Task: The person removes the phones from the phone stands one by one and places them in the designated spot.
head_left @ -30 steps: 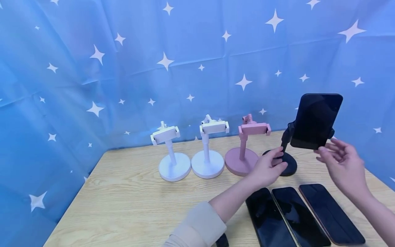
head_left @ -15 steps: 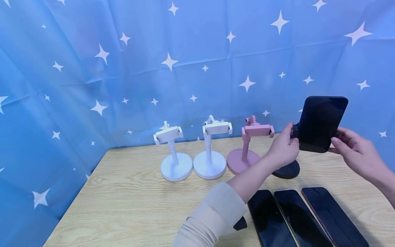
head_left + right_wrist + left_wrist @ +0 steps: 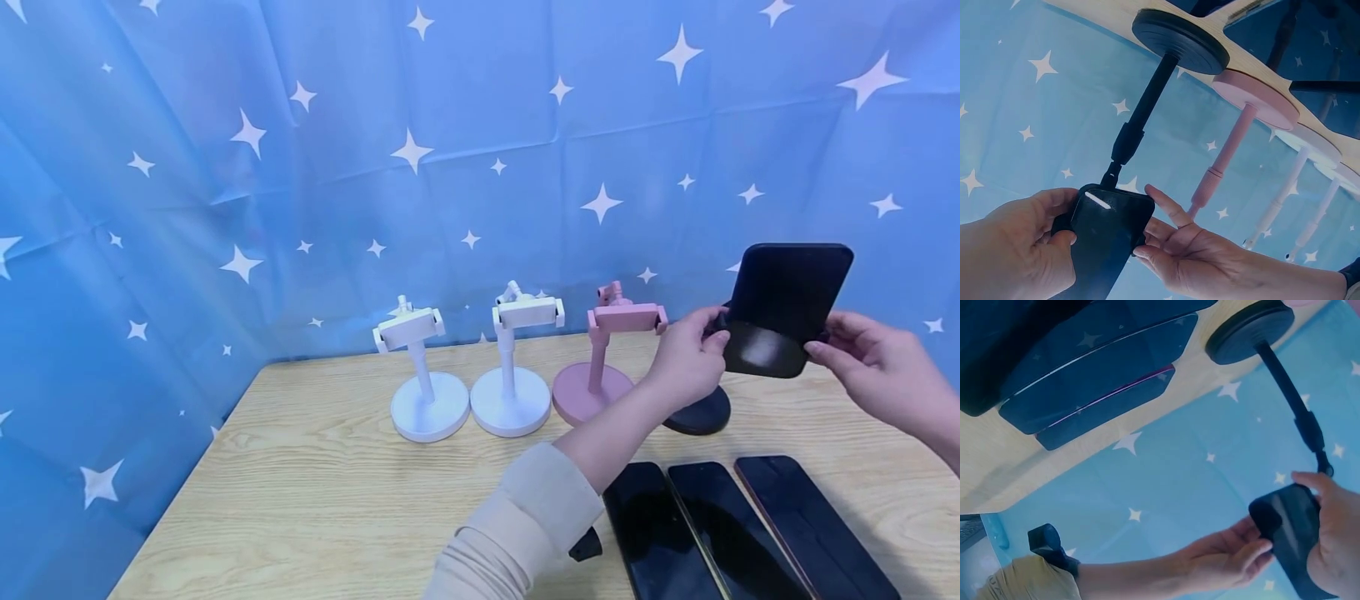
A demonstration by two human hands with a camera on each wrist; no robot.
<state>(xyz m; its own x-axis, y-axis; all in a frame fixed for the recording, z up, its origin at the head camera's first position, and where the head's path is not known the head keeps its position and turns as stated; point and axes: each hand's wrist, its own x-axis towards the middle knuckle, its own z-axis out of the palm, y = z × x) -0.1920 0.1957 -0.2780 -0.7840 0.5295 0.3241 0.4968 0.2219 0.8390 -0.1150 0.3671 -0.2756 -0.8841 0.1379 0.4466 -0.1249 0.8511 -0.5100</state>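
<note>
A black smartphone [image 3: 787,292] sits upright, leaning back, in the clamp of a black phone stand [image 3: 699,414]. My left hand [image 3: 688,354] grips the clamp's left end at the phone's edge. At the opposite end, the thumb and fingers of my right hand [image 3: 879,367] pinch the clamp beside the phone. The right wrist view shows the stand's black pole [image 3: 1144,106] running to the back of the phone [image 3: 1110,231], with both hands on either side. In the left wrist view my left hand [image 3: 1338,531] covers part of the phone.
Left of the black stand are a pink phone stand [image 3: 592,392] and two white phone stands [image 3: 510,402]. Three dark phones [image 3: 727,525] lie side by side at the table's front right. A blue star-patterned curtain [image 3: 337,192] hangs behind the wooden table [image 3: 315,483].
Both hands have come up to the clamp's two ends and taken hold. Over the last half second the phone has tilted further back, and a reflection shows on its lower part.
</note>
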